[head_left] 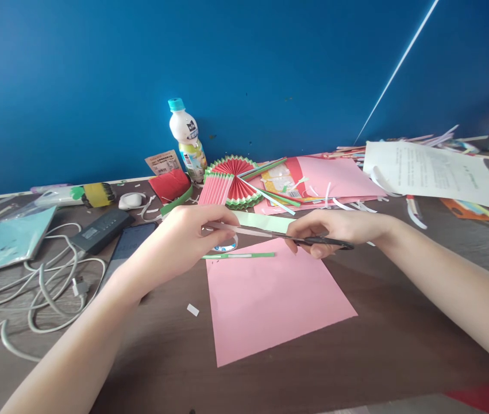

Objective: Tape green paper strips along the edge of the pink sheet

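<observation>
The pink sheet [274, 302] is smooth matt paper, the bottle [184, 127] glossy plastic, the scissors [334, 242] seemingly metal.

The strip [253, 231] is white, the scissors [339, 243] black. The sheet [275, 305] is plain pink, the fan [246, 192] red with green edges.

Passage afforded nearer than left hand [207, 230] and right hand [328, 230], over pink sheet [278, 305]; gap between them crossed by paper strip [255, 232] and scissors [334, 242]; beyond left hand, way blocked by bottle [188, 144] and paper fan [242, 192]; left of it, by phone [131, 248], cables [79, 287]
</observation>
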`<action>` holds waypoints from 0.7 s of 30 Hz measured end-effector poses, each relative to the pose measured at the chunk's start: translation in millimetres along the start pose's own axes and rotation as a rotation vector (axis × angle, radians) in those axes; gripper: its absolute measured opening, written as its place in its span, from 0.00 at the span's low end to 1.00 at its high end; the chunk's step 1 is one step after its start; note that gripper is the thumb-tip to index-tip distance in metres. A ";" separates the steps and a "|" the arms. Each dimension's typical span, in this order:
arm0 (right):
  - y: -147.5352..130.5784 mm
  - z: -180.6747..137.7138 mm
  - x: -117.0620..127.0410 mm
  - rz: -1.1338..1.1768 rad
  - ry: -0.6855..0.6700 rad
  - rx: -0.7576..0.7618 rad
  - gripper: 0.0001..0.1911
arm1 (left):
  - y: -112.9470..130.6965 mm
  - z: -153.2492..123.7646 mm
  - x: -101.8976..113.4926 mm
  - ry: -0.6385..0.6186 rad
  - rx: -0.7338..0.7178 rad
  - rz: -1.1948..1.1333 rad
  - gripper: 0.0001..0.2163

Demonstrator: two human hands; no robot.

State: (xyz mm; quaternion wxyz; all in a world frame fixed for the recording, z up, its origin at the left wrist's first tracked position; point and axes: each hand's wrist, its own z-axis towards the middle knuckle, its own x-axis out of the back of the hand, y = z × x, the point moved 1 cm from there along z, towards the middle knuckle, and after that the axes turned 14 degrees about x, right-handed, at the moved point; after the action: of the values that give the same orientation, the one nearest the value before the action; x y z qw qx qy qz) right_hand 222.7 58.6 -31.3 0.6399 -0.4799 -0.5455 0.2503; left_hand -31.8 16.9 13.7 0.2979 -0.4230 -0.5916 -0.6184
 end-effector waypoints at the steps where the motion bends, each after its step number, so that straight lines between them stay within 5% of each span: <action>1: -0.8 0.3 -0.2 0.004 0.004 0.000 0.16 | -0.2 -0.2 -0.1 -0.001 0.003 -0.001 0.09; 21: -1.1 -1.3 -0.5 0.046 0.035 -0.040 0.15 | -1.8 -0.5 -1.2 -0.011 0.019 -0.026 0.08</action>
State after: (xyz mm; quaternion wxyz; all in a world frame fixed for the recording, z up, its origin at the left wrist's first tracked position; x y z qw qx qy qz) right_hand 223.5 57.2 -30.5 0.6335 -0.5095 -0.5279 0.2456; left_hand -32.9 16.5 11.9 0.2907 -0.4157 -0.6044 -0.6143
